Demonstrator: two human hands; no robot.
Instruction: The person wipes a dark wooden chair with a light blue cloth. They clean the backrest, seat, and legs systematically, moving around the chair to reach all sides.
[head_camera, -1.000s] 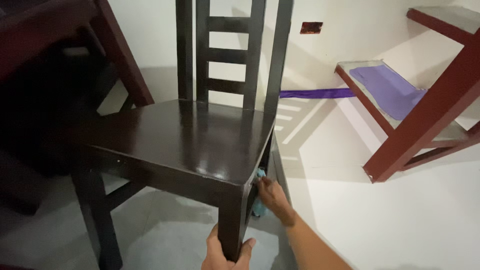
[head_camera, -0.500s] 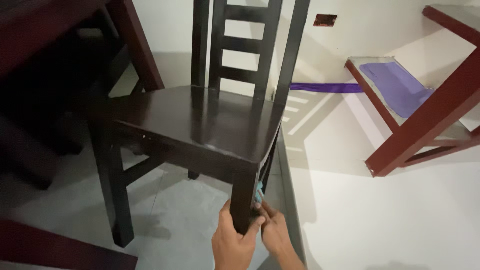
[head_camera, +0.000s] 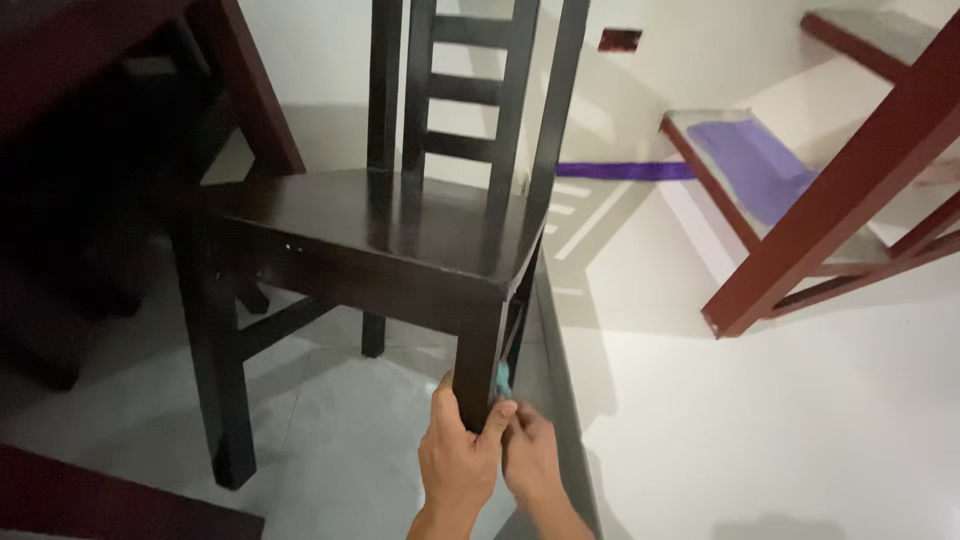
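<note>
A pale tiled floor (head_camera: 350, 440) meets a white wall, seen from above. At the bottom centre, the left hand (head_camera: 457, 462) is wrapped around the front leg (head_camera: 478, 370) of a dark wooden chair (head_camera: 400, 235), fingers closed tight on the lower part of the post. The right hand (head_camera: 530, 462) sits just beside it, touching the same leg from the right, pressing a small light-blue cloth (head_camera: 503, 378) against the wood; its fingers are bunched on the cloth. The leg runs upright, straight up from both hands to the seat corner. The cloth lies just above the right hand, nearer to it than to the left. Further out, a dark table stands at left and red stair stringers (head_camera: 830, 200) with purple-covered steps rise at right.
</note>
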